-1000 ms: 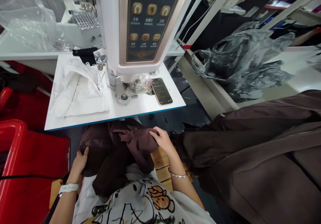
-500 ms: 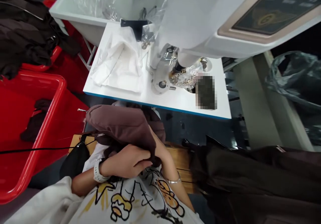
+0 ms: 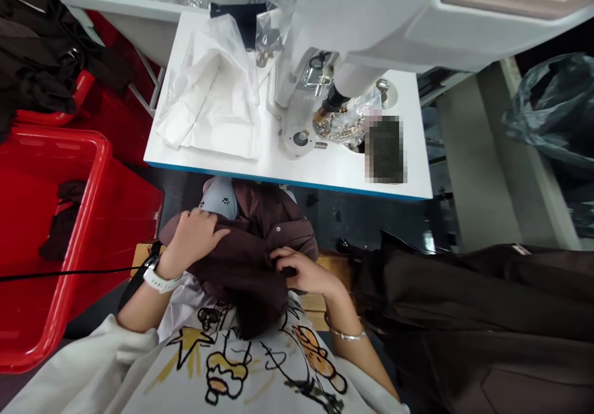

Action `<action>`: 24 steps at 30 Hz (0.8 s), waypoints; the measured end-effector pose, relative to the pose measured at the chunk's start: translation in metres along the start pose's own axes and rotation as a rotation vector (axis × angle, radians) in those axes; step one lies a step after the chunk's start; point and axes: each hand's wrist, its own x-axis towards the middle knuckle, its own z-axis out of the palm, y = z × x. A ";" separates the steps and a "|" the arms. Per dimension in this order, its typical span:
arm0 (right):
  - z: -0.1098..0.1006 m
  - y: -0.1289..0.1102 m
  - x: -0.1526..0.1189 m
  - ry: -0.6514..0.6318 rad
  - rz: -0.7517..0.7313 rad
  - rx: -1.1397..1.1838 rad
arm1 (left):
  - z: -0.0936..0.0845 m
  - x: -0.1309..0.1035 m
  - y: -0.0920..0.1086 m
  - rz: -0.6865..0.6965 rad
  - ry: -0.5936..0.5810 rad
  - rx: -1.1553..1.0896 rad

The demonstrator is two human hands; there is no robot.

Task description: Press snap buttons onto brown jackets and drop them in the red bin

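Note:
A dark maroon-brown garment [image 3: 241, 241] lies bunched across my lap, with a small pale round snap [image 3: 278, 229] showing on it. My left hand [image 3: 195, 236], wearing a white watch, rests on the garment's left part, its fingers laid over the cloth and the thumb apart. My right hand [image 3: 301, 270], with a bracelet at the wrist, has its fingers curled on the cloth just below the snap. Part of the fabric hangs down against my printed white shirt [image 3: 232, 370].
Ahead, a snap-fastening machine [image 3: 297, 142] stands on a white table [image 3: 278, 169] with blue edging, beside a white plastic bag [image 3: 218, 98] and loose metal parts [image 3: 341, 126]. Red bins [image 3: 88, 228] stand left. More dark garments [image 3: 464, 315] lie right.
The garment has been turned and spread, so that its snap now shows. My left hand has moved up and left on top of it; my right hand has come out from beneath the fabric.

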 end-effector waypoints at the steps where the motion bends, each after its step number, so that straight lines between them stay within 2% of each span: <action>1: -0.005 -0.002 -0.001 0.004 0.022 0.005 | 0.009 0.001 -0.002 0.009 -0.118 0.065; 2: -0.011 -0.006 0.000 0.047 0.044 0.011 | 0.018 -0.002 -0.002 0.040 -0.235 0.088; 4: -0.021 -0.016 0.004 0.258 0.085 0.001 | 0.034 -0.015 0.004 0.106 -0.375 0.063; 6: -0.025 -0.030 0.016 0.499 0.094 -0.041 | 0.042 -0.033 0.013 0.120 -0.398 0.037; 7: -0.024 -0.037 0.024 0.542 0.069 -0.059 | 0.044 -0.040 0.017 0.123 -0.401 0.027; 8: -0.020 -0.043 0.033 0.502 0.025 -0.071 | 0.044 -0.047 0.020 0.129 -0.401 0.016; 10: -0.006 -0.052 0.052 0.242 -0.064 -0.100 | 0.040 -0.053 0.020 0.136 -0.406 0.001; 12: 0.010 -0.054 0.066 -0.021 -0.058 -0.178 | 0.035 -0.052 0.013 0.122 -0.414 -0.012; 13: 0.017 -0.053 0.070 -0.090 -0.027 -0.229 | 0.033 -0.051 0.006 0.103 -0.421 -0.029; 16: 0.026 -0.046 0.065 -0.095 -0.022 -0.253 | 0.030 -0.047 -0.016 0.054 -0.434 -0.168; 19: 0.023 -0.044 0.045 -0.011 -0.201 -0.075 | 0.037 -0.045 -0.036 0.073 -0.308 -0.279; 21: 0.022 -0.046 0.031 0.035 -0.305 0.012 | 0.046 -0.042 -0.044 0.118 -0.257 -0.241; 24: 0.025 -0.050 0.018 0.099 -0.372 0.021 | 0.056 -0.034 -0.050 0.214 -0.368 -0.153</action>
